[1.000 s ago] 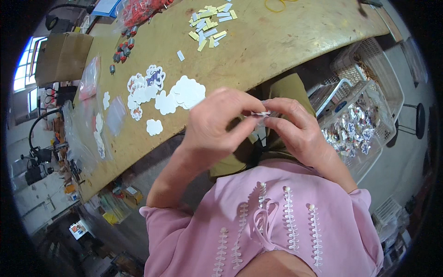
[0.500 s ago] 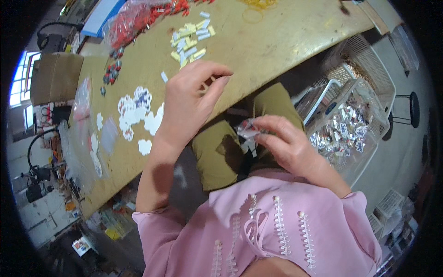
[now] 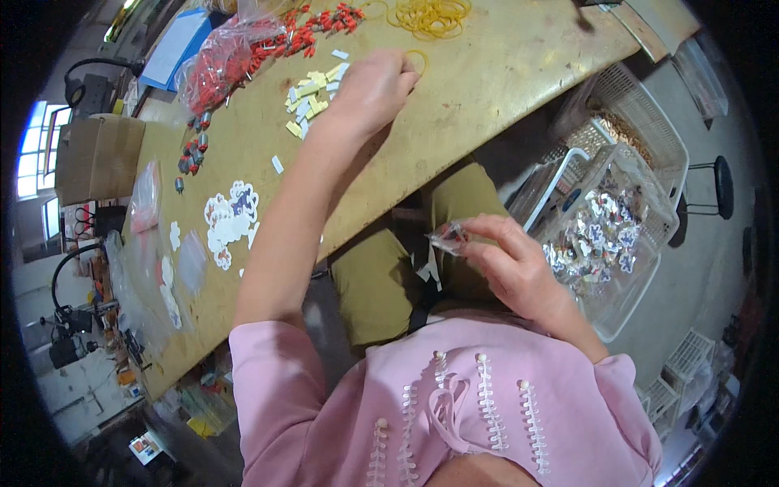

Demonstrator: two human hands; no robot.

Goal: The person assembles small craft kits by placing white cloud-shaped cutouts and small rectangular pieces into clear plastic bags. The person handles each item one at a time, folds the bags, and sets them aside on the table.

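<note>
My left hand [image 3: 376, 91] is stretched out over the table, its fingers pinched together at a single yellow rubber band [image 3: 425, 60]. Part of the band is hidden behind the fingertips. Just left of that hand lies a loose pile of small yellow and pale blue pieces [image 3: 307, 101]. Over my lap, my right hand [image 3: 511, 258] grips a small clear plastic bag [image 3: 448, 238] between thumb and fingers. Something reddish shows inside the bag, too small to make out.
A heap of yellow rubber bands [image 3: 430, 16] lies at the far edge. Red parts [image 3: 268, 53], small grey-and-red motors [image 3: 193, 152] and white cloud-shaped cutouts [image 3: 231, 223] spread leftward on the table [image 3: 487, 77]. At right stands a clear bin [image 3: 600, 235] of shiny packets.
My left hand has reached farther out across the table and closed at the rubber band. The right hand still holds the bag, now turned slightly.
</note>
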